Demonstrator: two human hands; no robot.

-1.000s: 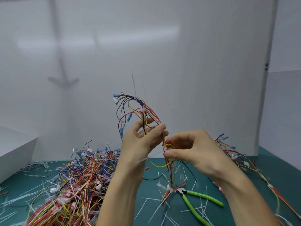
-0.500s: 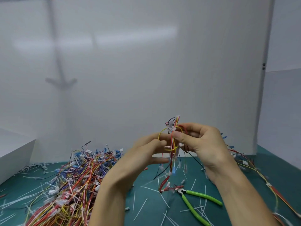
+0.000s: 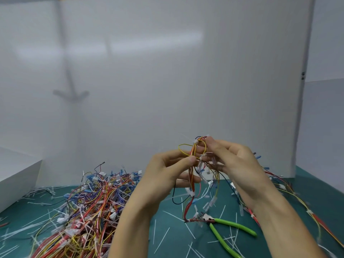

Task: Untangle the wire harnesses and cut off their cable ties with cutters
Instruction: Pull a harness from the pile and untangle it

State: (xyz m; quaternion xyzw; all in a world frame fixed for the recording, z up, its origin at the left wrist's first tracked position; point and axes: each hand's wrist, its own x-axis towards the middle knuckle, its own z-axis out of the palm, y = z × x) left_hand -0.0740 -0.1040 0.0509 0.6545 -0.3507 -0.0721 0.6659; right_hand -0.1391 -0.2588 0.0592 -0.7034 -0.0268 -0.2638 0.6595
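You held the wire harness (image 3: 192,176) above the bench (image 3: 167,239), left hand (image 3: 163,172) pinching its wires, right hand (image 3: 238,164) curled round the tied bundle; it looked light and floppy, so the tied part seemed the firmest hold.

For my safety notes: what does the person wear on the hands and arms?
Nothing. The left hand and right hand are bare: no gloves, rings or watch. The left forearm and right forearm are uncovered to the frame's edge; no sleeve shows.
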